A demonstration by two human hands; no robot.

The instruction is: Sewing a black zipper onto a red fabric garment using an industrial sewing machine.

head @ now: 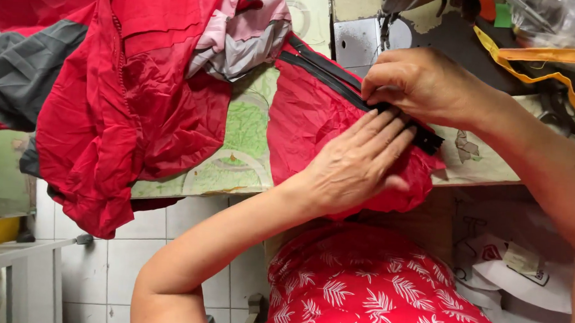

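The zipper (pixel 331 75) ran as a dark strip along the top of the red cloth (pixel 309 123), its long axis slanting from far left down to near right, ending in a black tab just past the fingers. It lay at the middle of the table (pixel 235 152), with the cloth's near fold spilling over the table's front edge.

The left hand (pixel 356 162) lay flat, palm down, fingers together and pointing far right, pressing the cloth just below the zipper. The forearm came up from the near left, off the table. The right hand (pixel 423 83) came in from the right, knuckles up, fingertips curled down and pinching the zipper tape in a narrow grip. The two hands touched at the fingertips.

Room was tight. The sewing machine (pixel 359 37) stood just behind the right hand. A yellow tape (pixel 535 63) trailed across the far right, with scissors (pixel 562 110) under it. To the left a bare strip of table showed between the cloth and a heaped red jacket (pixel 127 100) that hung over the edge, with pink and grey fabric (pixel 241 38) bunched behind.
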